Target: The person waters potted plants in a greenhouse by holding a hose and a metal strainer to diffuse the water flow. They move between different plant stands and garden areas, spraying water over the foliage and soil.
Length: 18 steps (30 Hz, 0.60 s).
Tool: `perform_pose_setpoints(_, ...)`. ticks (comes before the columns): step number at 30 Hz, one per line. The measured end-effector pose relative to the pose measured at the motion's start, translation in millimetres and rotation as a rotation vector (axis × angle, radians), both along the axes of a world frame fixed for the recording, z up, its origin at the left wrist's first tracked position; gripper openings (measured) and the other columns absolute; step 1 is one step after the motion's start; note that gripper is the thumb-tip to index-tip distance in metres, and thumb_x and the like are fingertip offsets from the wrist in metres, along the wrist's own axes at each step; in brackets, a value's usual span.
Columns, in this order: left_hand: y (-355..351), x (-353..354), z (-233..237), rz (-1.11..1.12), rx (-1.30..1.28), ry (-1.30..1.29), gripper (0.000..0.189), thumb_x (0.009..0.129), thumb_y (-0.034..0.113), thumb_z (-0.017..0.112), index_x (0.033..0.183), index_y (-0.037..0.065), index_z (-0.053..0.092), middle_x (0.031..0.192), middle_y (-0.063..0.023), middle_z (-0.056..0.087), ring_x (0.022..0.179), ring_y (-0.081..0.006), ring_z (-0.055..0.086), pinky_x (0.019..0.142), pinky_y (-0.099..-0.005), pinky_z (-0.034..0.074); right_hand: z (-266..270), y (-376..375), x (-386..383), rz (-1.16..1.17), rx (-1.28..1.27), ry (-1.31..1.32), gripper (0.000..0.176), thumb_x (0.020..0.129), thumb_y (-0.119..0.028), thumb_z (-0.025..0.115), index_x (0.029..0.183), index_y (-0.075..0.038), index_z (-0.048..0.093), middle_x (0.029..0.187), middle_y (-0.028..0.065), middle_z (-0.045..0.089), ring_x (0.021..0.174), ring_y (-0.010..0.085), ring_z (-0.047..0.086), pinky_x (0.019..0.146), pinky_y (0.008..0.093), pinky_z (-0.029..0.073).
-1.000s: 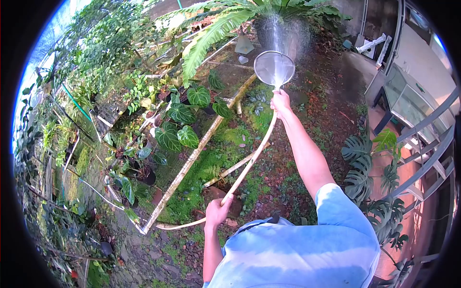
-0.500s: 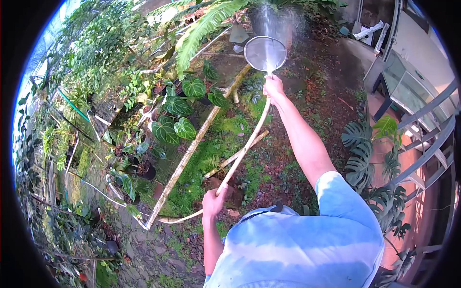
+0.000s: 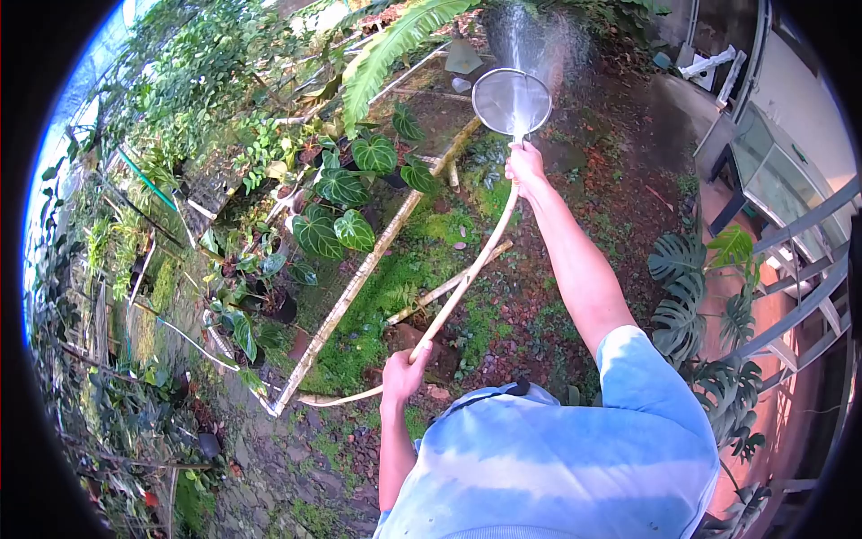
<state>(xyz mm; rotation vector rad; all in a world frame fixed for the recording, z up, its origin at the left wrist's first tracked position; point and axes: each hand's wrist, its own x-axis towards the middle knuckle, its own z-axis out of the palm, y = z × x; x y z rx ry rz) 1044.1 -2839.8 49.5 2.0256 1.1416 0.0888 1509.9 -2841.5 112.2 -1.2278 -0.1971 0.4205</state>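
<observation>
A pale garden hose (image 3: 471, 274) runs up from the lower left through both my hands. My right hand (image 3: 526, 164), arm stretched forward, is closed around the hose near its outlet. Just beyond it is a round mesh disc with a dark rim (image 3: 489, 97), with a white stream of water (image 3: 515, 45) spraying up and away across it. How the disc is attached is hidden by my hand. Lower down, near my waist, my left hand (image 3: 401, 373) wraps round the hose, which trails off behind it toward the ground.
Potted plants with heart-shaped leaves (image 3: 341, 187) stand at left, beside a long pale pole (image 3: 359, 278) on mossy ground. A large fern frond (image 3: 382, 63) hangs ahead. On the right are monstera leaves (image 3: 678, 260), a glass tank (image 3: 772, 171) and curved grey rails (image 3: 804, 301).
The surroundings have shifted slightly right in view, and my right hand with the hose end and mesh disc appears a little further right. Both hands keep their hold, and water still sprays.
</observation>
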Motion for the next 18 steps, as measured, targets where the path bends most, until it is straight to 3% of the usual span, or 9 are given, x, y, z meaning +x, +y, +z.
perform_pose_setpoints(18,0.4,2.8,14.2,0.016,-0.008,0.033,0.063,0.086,0.062,0.058,0.083,0.000,0.072,0.066,-0.0177,0.064,0.068,-0.0309,0.066,0.069,-0.0410,0.050,7.3,8.4,-2.1,-0.003,-0.008,-0.012,0.014,0.100,-0.016,0.045,0.108,-0.006,0.051,0.066,0.0027,0.045,0.046,0.0099,0.042,0.037,0.0245,0.035)
